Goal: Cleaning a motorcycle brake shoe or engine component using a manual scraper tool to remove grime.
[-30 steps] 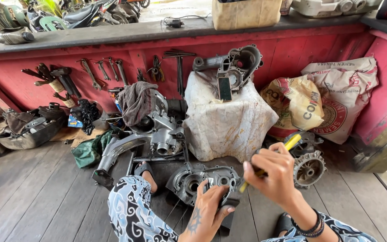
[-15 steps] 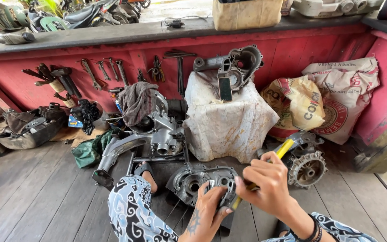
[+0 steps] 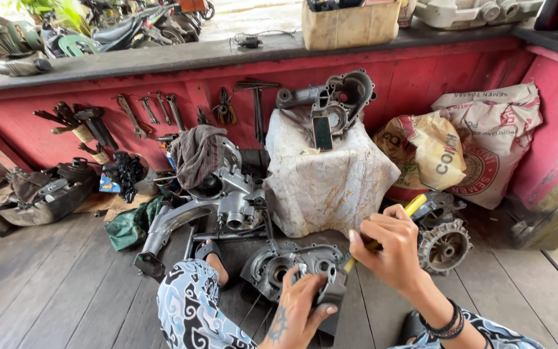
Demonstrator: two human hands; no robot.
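Head view shows a floor of grey wooden planks (image 3: 53, 284), bounded at the back by a low red wall (image 3: 421, 71) with a dark ledge along its top. Wrenches and other hand tools (image 3: 143, 113) hang against the wall; motorcycles stand beyond it.

Left hand (image 3: 301, 310): fingers curled shut around a small dark metal part (image 3: 332, 294), thumb on its right edge. Right hand (image 3: 392, 249): fingers closed tight on a yellow-handled tool (image 3: 414, 205); the handle projects up and right past the knuckles, the shaft runs down and left toward the dark part. Whether the tip touches the part cannot be told.

Grey engine casing (image 3: 276, 262) lies on the planks directly beyond the left fingers, touching or just under the held part. A finned round engine piece (image 3: 445, 245) sits just right of the right fingers. A larger engine block (image 3: 227, 194), with a rag draped on it, stands farther beyond the left fingers.

Packages: a white wrapped block (image 3: 327, 178) stands beyond both hands, carrying a grey casing half (image 3: 340, 97). Right of it, a crumpled yellow-brown sack (image 3: 424, 152) with dark print leans on a larger white sack (image 3: 502, 139) bearing a red round emblem. A tan box (image 3: 350, 26) rests on the ledge.
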